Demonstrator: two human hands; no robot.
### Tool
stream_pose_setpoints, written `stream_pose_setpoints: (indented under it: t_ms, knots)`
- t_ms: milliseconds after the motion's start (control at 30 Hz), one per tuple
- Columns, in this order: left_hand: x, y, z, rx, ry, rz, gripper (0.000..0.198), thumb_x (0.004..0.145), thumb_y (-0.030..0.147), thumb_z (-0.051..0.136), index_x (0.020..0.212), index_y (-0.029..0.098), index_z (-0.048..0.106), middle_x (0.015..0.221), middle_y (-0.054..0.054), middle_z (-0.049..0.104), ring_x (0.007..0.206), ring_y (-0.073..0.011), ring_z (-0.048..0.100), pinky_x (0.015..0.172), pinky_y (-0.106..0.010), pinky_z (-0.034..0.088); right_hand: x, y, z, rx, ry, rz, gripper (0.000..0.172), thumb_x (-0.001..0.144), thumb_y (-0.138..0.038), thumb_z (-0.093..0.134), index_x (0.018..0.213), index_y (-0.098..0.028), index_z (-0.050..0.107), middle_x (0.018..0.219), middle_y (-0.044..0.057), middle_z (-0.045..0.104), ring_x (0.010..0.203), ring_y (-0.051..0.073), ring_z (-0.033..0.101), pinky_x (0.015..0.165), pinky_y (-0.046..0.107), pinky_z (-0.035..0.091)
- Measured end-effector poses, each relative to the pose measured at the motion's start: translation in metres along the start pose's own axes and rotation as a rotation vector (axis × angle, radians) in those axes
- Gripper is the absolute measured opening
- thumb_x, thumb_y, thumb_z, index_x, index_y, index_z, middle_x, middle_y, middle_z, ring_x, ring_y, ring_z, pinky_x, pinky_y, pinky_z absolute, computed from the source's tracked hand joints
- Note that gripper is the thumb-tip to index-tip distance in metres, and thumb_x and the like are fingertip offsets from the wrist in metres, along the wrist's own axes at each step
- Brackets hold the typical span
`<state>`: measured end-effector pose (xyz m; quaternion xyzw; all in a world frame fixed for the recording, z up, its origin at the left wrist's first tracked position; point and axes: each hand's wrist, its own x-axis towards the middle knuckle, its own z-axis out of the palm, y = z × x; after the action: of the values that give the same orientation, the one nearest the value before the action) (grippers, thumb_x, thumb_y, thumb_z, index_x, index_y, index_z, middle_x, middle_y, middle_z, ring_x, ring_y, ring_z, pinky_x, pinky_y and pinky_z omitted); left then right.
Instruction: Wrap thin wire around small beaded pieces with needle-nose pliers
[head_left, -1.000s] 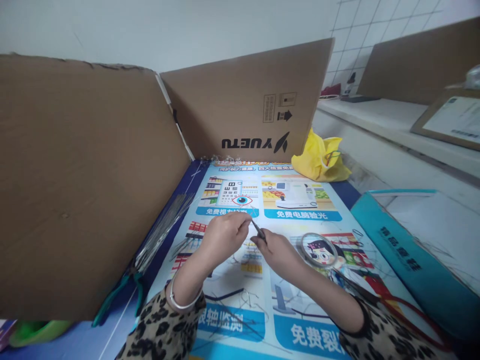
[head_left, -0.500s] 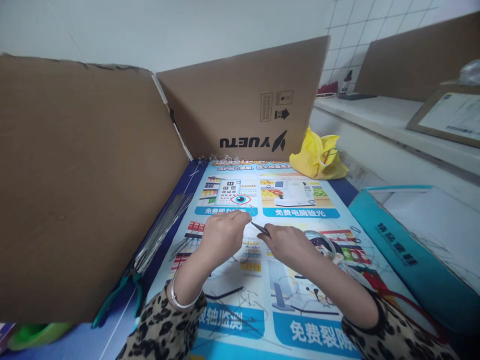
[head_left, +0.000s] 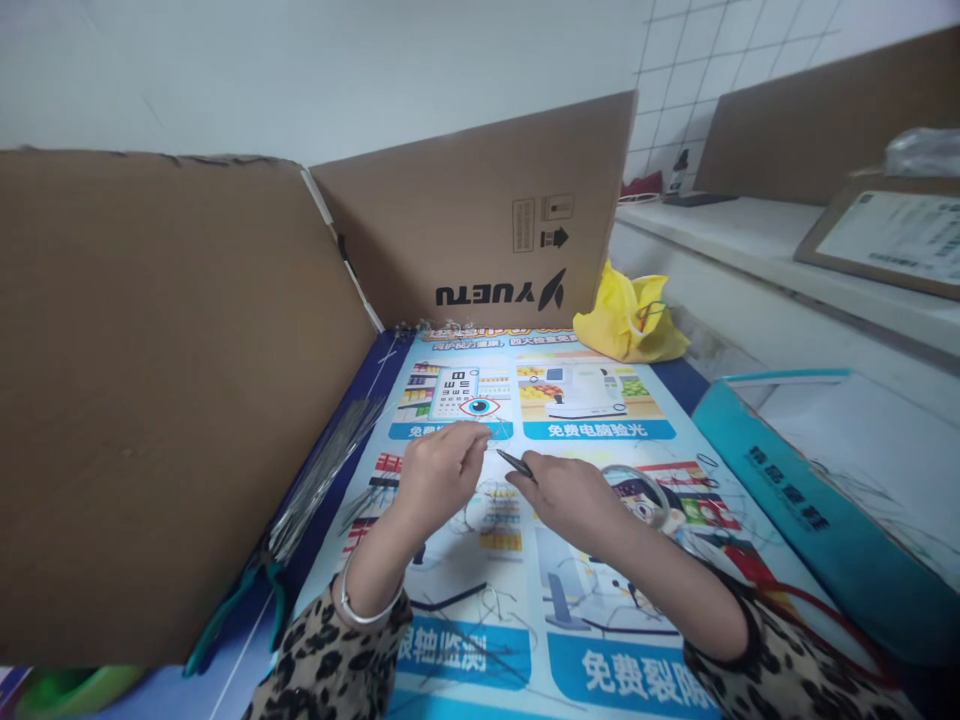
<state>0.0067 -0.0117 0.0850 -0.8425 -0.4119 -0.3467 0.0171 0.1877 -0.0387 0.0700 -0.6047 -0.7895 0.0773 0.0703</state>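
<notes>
My left hand (head_left: 446, 465) is closed in a pinch over the middle of the printed poster (head_left: 529, 560). A thin piece of wire (head_left: 495, 433) sticks out from its fingertips. My right hand (head_left: 574, 495) grips a slim dark tool with a pointed tip (head_left: 514, 462), perhaps tweezers or narrow pliers; its rear is hidden in the palm. The tip points at the left fingertips, a small gap apart. Loose wire bits (head_left: 495, 605) lie scattered below the hands. To the left rest a bundle of straight wires (head_left: 326, 480) and teal-handled pliers (head_left: 225, 620).
Cardboard panels (head_left: 172, 400) stand at the left and back. A yellow cloth-like bundle (head_left: 634, 320) sits at the back right. On the right is a teal box (head_left: 780, 470) with wire pieces inside. A clear ring (head_left: 664, 500) lies beside my right forearm.
My left hand has shifted slightly left, and the tool tip has come away from its fingertips. The camera view has tilted a little.
</notes>
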Motion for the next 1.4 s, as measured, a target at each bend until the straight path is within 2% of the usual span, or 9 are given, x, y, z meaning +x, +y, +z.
stream_pose_setpoints:
  t_ms: [167, 333, 633, 1100, 1400]
  knots:
    - [-0.002, 0.002, 0.002, -0.043, -0.009, -0.030, 0.016, 0.085, 0.016, 0.047, 0.092, 0.020, 0.061, 0.080, -0.001, 0.071, 0.068, -0.0123, 0.065, 0.065, -0.023, 0.048, 0.000, 0.001, 0.003, 0.156, -0.003, 0.000, 0.039, 0.092, -0.049, 0.025, 0.083, -0.021, 0.051, 0.076, 0.003, 0.066, 0.071, 0.019, 0.063, 0.052, 0.026, 0.023]
    - [-0.003, 0.004, 0.005, -0.033, -0.031, -0.019, 0.016, 0.085, 0.017, 0.048, 0.093, 0.020, 0.061, 0.082, 0.000, 0.072, 0.069, -0.0122, 0.066, 0.064, -0.023, 0.048, 0.001, 0.002, 0.004, 0.206, -0.011, 0.030, 0.039, 0.092, -0.049, 0.025, 0.081, -0.021, 0.049, 0.075, 0.003, 0.065, 0.070, 0.018, 0.061, 0.052, 0.026, 0.022]
    - [-0.002, 0.006, 0.006, -0.033, -0.063, -0.021, 0.017, 0.085, 0.017, 0.048, 0.093, 0.020, 0.062, 0.086, 0.000, 0.072, 0.074, -0.0133, 0.066, 0.065, -0.023, 0.047, 0.002, 0.001, 0.005, 0.178, -0.049, 0.035, 0.039, 0.093, -0.048, 0.024, 0.085, -0.021, 0.051, 0.076, 0.004, 0.066, 0.071, 0.019, 0.062, 0.052, 0.026, 0.022]
    - [-0.002, 0.006, 0.005, -0.047, -0.103, -0.063, 0.017, 0.086, 0.018, 0.046, 0.092, 0.019, 0.062, 0.083, -0.001, 0.071, 0.070, -0.0126, 0.065, 0.062, -0.022, 0.045, 0.004, 0.002, 0.007, 0.110, -0.044, 0.043, 0.042, 0.093, -0.049, 0.023, 0.087, -0.021, 0.053, 0.078, 0.005, 0.067, 0.072, 0.020, 0.063, 0.053, 0.026, 0.024]
    - [-0.001, 0.003, 0.001, -0.061, -0.169, -0.025, 0.018, 0.088, 0.021, 0.043, 0.092, 0.020, 0.061, 0.086, -0.001, 0.070, 0.077, -0.0137, 0.065, 0.068, -0.024, 0.047, 0.005, 0.003, 0.010, 0.063, -0.044, 0.024, 0.041, 0.093, -0.049, 0.025, 0.087, -0.021, 0.055, 0.080, 0.005, 0.069, 0.073, 0.021, 0.064, 0.054, 0.027, 0.027]
